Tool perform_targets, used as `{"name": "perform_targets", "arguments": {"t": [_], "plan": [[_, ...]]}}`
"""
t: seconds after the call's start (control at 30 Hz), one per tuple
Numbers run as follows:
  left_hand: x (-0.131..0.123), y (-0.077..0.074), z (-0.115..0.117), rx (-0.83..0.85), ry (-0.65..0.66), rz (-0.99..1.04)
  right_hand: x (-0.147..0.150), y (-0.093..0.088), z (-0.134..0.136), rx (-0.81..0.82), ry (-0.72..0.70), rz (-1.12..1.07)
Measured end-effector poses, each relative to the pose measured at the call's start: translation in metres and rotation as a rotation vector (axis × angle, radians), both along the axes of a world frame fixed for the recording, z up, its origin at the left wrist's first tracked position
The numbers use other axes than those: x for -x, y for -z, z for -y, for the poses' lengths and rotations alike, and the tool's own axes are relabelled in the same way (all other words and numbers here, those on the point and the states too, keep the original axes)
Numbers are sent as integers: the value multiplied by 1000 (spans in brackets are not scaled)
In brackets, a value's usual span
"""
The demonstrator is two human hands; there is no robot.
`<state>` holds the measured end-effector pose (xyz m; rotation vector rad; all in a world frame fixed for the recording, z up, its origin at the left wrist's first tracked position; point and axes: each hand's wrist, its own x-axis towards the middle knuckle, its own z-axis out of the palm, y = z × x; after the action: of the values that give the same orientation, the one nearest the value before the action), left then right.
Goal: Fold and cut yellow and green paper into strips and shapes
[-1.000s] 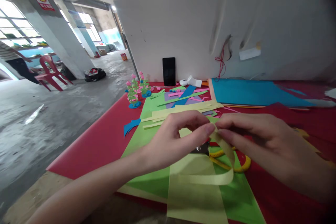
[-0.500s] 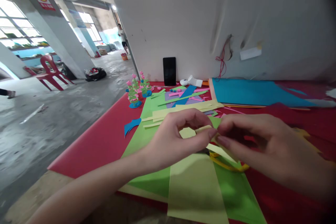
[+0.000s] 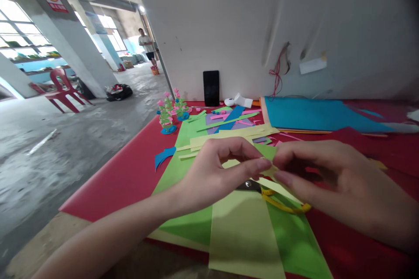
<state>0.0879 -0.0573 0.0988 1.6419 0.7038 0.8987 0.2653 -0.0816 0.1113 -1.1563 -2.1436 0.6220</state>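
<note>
The pale yellow paper strip (image 3: 279, 186) is being held just above the table's front, between the two hands, with its upper end caught where their fingertips are meeting and its free end slanting down to the right over the scissors. The left hand (image 3: 212, 174) is pinching that end between thumb and forefinger, the other fingers curling loosely above. The right hand (image 3: 334, 178) is pinching the same end from the other side, thumb and forefinger closed on it and touching the left hand's fingertips. The yellow-handled scissors (image 3: 285, 205) are lying right under the hands, partly hidden by them, on a bright green paper sheet (image 3: 183, 170). A pale yellow sheet (image 3: 242, 235) is overlapping the green one at the near edge. Both sheets are resting on the red table cover (image 3: 124, 174). Farther back, cut strips and scraps in several colours are lying in a heap, small paper trees (image 3: 167, 117) are standing near the left edge, and a blue sheet (image 3: 310, 115) is spreading to the right. A black phone (image 3: 211, 88) is leaning upright against the white partition board (image 3: 245, 30).
</note>
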Motion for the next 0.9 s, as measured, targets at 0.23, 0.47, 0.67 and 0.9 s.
{"name": "perform_targets", "arguments": {"t": [0.23,0.47,0.67,0.9], "plan": [[-2,2,1,-93,4,13,1,2,0,18,-27,-16],[-1,3,-1,-100,33,21,-2,3,0,47,-52,7],[0,1,-3,-78,58,-3,-5,3,0,95,-87,29],[-1,0,-2,-184,78,-21,-5,5,-1,93,-74,72]]}}
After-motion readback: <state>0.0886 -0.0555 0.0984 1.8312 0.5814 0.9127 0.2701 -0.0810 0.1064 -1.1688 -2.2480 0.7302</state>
